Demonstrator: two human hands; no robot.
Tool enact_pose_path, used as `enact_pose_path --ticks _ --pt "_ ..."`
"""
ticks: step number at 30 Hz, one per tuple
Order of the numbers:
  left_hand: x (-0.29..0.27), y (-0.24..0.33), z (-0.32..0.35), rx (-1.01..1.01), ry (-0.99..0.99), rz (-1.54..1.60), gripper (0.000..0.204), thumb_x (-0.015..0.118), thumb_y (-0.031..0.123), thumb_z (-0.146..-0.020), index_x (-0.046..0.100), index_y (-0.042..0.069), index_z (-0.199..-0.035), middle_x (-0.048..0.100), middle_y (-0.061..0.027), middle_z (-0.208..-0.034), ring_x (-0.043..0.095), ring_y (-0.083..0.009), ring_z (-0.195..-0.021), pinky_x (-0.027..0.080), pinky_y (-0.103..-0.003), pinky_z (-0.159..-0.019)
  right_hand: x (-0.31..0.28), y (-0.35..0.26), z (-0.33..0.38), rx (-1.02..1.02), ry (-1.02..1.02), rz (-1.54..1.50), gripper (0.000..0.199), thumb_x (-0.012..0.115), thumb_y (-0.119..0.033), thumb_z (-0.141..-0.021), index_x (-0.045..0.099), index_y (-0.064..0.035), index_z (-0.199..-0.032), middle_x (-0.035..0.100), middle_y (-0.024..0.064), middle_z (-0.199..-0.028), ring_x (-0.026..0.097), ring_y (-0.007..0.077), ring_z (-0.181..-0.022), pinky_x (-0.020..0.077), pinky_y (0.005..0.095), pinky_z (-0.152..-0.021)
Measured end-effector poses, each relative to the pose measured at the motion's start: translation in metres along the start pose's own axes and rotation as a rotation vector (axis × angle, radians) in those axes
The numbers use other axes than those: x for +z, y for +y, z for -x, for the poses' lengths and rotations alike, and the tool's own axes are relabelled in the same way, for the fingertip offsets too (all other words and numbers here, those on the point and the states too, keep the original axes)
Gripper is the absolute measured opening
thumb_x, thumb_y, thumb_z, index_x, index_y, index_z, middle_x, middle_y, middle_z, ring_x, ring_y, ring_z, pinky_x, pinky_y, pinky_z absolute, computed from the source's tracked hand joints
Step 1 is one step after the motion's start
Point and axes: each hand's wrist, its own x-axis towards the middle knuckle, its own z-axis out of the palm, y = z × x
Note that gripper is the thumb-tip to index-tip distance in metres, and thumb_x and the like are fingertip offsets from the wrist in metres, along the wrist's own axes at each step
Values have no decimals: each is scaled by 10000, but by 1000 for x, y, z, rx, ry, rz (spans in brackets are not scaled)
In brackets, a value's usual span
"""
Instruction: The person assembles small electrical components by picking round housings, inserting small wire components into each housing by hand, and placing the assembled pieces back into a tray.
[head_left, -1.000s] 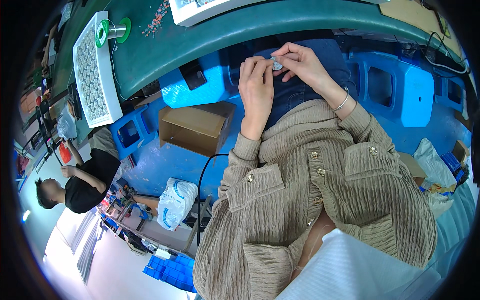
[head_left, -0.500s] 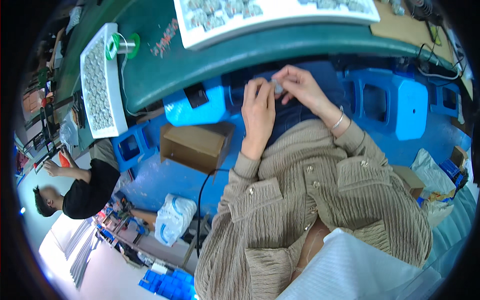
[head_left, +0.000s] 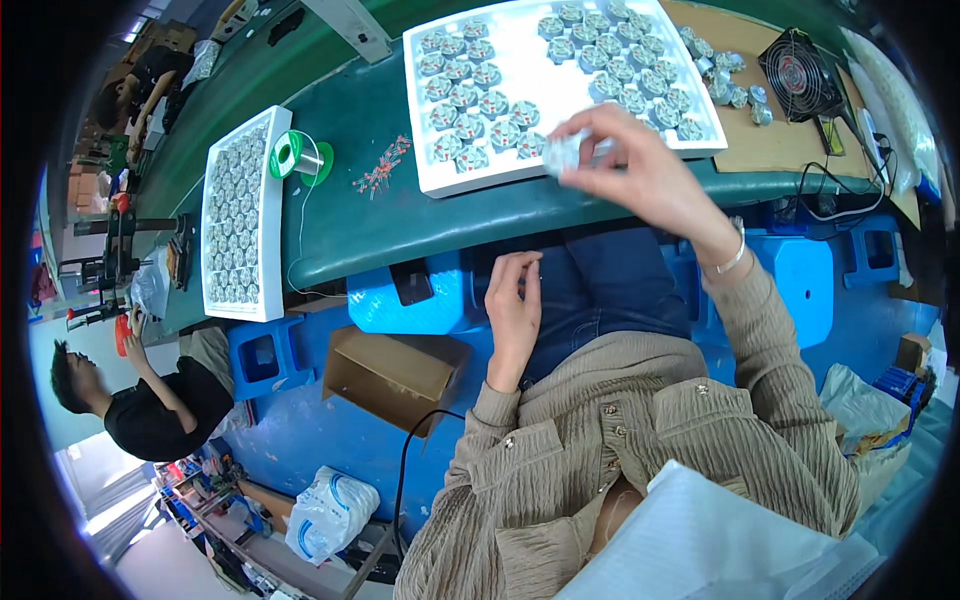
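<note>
White left tray (head_left: 271, 240), right tray (head_left: 515, 70): two on bench (head_left: 345, 225), one wire spool (head_left: 310, 160). Right grip (head_left: 640, 170) clamped on one silvery part (head_left: 562, 156), right tray's near edge. Left grip (head_left: 514, 310) half-curled, cannot tell if holding. Bag (head_left: 333, 515) print illegible.

A small silvery part (head_left: 562, 157), probably round though blurred, is held near the white tray (head_left: 468, 183).

A green-topped surface (head_left: 400, 232) curved across the upper part of the room, with blue plastic stools (head_left: 806, 268) near it on a scuffed blue floor (head_left: 300, 430). At the lower left, a cluttered rack (head_left: 205, 515) stood near a pale wall (head_left: 165, 568) and a brightly lit, apparently curtained window (head_left: 108, 500).
</note>
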Motion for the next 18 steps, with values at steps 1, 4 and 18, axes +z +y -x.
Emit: enact_pose_path --ticks 1,4,18 --pt "1 0 1 5 7 3 137 639 -14 -933 702 30 -1047 654 -55 -1004 569 -163 -775 472 -267 -686 -4 3 -16 -12 35 83 305 748 -92 -896 695 -78 -1196 693 99 -1113 670 179 -874 554 283 -710" --pt "2 -3 2 12 -6 13 141 637 -15 -935 705 29 -1051 659 -54 -994 575 -167 -774 472 -269 -685 -9 25 -62 -55 67 233 279 751 -148 -904 720 -91 -1176 703 88 -1113 662 171 -846 545 278 -724" --pt "-9 -15 0 -55 -24 11 144 635 -7 -939 709 33 -1056 663 -44 -976 583 -162 -775 466 -267 -676 -12 37 -105 -75 -20 645 307 698 -221 -946 719 -69 -1211 715 110 -1120 690 233 -878 581 321 -826"
